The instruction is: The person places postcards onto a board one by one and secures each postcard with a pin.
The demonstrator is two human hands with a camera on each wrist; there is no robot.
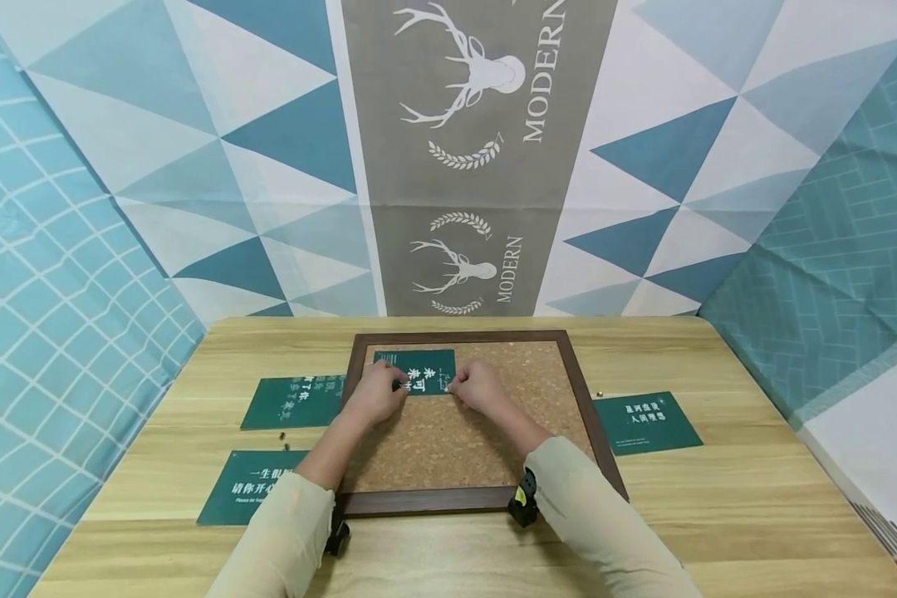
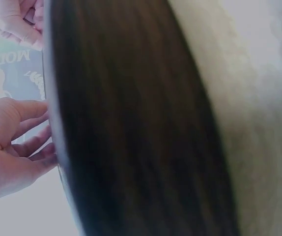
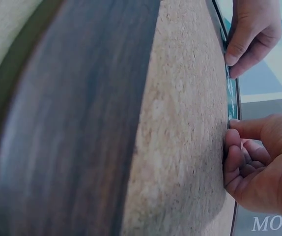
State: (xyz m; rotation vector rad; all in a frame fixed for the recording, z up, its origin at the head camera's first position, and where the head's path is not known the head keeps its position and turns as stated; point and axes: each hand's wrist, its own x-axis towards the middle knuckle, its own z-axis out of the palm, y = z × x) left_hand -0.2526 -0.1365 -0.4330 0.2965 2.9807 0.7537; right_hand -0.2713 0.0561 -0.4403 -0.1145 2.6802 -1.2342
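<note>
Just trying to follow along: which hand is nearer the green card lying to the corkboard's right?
Right. The right hand is left of that green card, across the wooden frame; the left hand is farther left, at the lower left of the card on the corkboard.

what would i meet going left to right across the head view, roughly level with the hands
Upper-left green card → left hand → middle green card → right hand → far-right green card
</note>
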